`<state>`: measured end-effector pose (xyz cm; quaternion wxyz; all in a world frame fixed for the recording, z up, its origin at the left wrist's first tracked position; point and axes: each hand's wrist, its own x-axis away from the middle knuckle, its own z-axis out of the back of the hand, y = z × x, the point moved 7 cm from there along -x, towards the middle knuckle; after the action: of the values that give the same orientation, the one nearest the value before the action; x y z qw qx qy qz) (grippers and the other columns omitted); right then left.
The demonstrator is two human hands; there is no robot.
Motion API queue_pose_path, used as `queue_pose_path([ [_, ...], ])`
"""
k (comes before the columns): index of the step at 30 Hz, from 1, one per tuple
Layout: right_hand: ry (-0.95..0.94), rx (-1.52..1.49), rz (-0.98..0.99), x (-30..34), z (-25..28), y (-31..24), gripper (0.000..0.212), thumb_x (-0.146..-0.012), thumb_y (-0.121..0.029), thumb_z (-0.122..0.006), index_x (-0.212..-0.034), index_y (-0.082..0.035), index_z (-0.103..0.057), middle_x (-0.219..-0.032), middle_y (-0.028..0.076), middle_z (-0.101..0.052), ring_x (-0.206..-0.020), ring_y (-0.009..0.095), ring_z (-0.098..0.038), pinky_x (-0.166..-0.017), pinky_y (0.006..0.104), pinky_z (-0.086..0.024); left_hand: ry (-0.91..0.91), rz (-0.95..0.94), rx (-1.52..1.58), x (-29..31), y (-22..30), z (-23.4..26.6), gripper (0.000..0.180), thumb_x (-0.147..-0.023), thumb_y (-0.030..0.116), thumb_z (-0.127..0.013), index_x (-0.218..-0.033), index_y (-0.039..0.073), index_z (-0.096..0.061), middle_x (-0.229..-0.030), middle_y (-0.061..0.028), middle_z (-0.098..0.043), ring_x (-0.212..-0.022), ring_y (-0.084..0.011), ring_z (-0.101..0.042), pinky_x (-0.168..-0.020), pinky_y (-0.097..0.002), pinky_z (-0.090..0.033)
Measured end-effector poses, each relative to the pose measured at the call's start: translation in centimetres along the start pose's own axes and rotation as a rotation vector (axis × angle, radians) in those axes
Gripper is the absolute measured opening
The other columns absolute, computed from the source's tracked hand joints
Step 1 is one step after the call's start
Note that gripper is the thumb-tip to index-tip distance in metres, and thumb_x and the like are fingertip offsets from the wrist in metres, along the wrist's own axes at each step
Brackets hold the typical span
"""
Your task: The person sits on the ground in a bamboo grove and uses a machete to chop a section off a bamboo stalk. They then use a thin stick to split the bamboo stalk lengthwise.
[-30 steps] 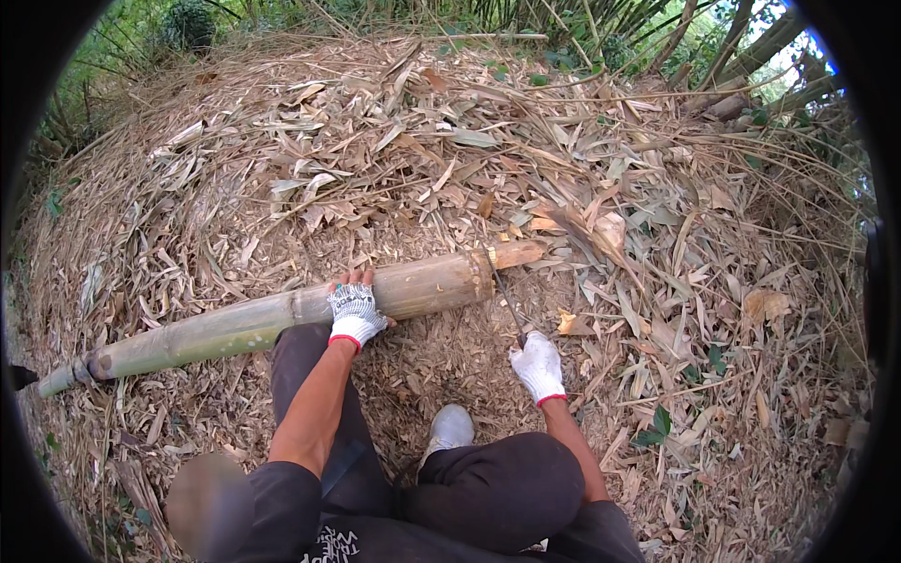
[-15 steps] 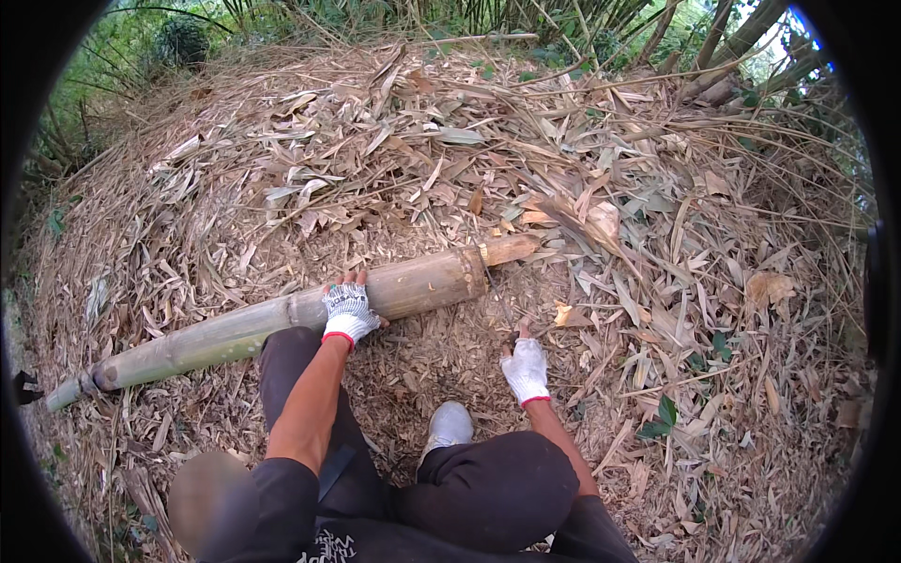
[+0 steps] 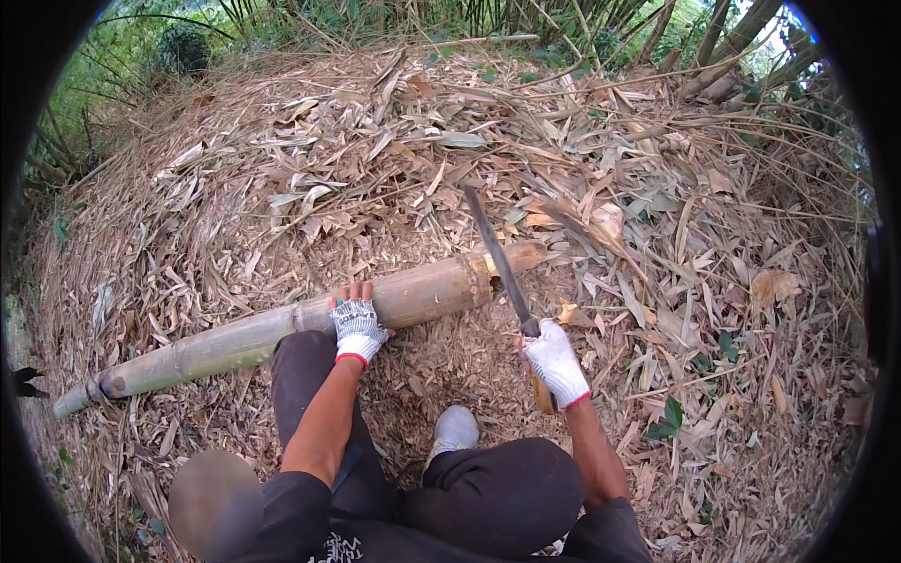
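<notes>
The left hand, in a white knit glove with a red cuff, lies palm-down on a long bamboo pole just left of the frame's centre, its bare fingertips held close together and curled over the top of the stalk. The right hand, gloved the same way, sits right of centre with its fingers wrapped tight around the wooden handle of a long knife. The dark blade runs up and to the left from the fist, crossing over the pole near its cut right end. The pole lies across the middle of the frame, its thick pale end at centre right and its greener, thinner end low at the left edge. Below the hands, a grey shoe rests on the ground between the person's dark trouser legs. Dry bamboo leaves cover the ground all around, with green stalks along the top edge.
</notes>
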<state>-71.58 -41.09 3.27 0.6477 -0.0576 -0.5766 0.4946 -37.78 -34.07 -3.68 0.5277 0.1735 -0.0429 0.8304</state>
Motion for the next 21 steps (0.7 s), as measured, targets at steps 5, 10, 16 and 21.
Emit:
queue_pose_path([
  [5, -0.179, -0.329, 1.118, 10.8, 10.4, -19.0, 0.037, -0.085, -0.017, -0.068, -0.115, -0.001, -0.053, -0.090, 0.007, -0.060, -0.076, 0.018, -0.060, -0.068, 0.0351, -0.048, 0.035, -0.002, 0.013, 0.5, 0.2, -0.2, 0.111, -0.046, 0.042, -0.090, -0.138, 0.010, -0.035, -0.138, -0.0109, -0.040, -0.133, -0.0314, -0.032, -0.109, -0.0548, -0.021],
  [10, -0.159, -0.474, 1.894, 19.3, 14.9, -27.3, 0.054, -0.080, -0.032, -0.074, -0.121, -0.005, -0.050, -0.117, 0.007, -0.056, -0.099, 0.026, -0.060, -0.096, 0.0536, -0.042, 0.008, 0.010, 0.007, 0.2, 0.1, -0.2, 0.107, -0.051, 0.043, -0.088, -0.139, 0.011, -0.036, -0.140, -0.0095, -0.039, -0.133, -0.0314, -0.033, -0.111, -0.0543, -0.021],
  [16, 0.129, 0.386, -0.080, -0.8, -1.2, 2.7, 0.027, -0.079, -0.018, -0.066, -0.096, 0.001, -0.060, -0.076, 0.016, -0.064, -0.081, 0.032, -0.065, -0.080, 0.0420, -0.050, 0.017, 0.015, 0.024, 0.1, 0.2, 0.0, 0.110, -0.047, 0.043, -0.089, -0.138, 0.010, -0.036, -0.139, -0.0118, -0.040, -0.133, -0.0321, -0.032, -0.110, -0.0557, -0.021],
  [21, -0.184, -0.461, -0.157, -2.4, -3.2, 13.1, 0.009, -0.085, -0.008, -0.061, -0.085, -0.002, -0.054, -0.063, 0.006, -0.055, -0.048, 0.015, -0.054, -0.043, 0.0316, -0.046, 0.048, 0.015, -0.007, 0.3, 0.5, 0.4, 0.102, -0.050, 0.041, -0.088, -0.135, 0.009, -0.040, -0.136, -0.0103, -0.042, -0.131, -0.0308, -0.033, -0.110, -0.0548, -0.021],
])
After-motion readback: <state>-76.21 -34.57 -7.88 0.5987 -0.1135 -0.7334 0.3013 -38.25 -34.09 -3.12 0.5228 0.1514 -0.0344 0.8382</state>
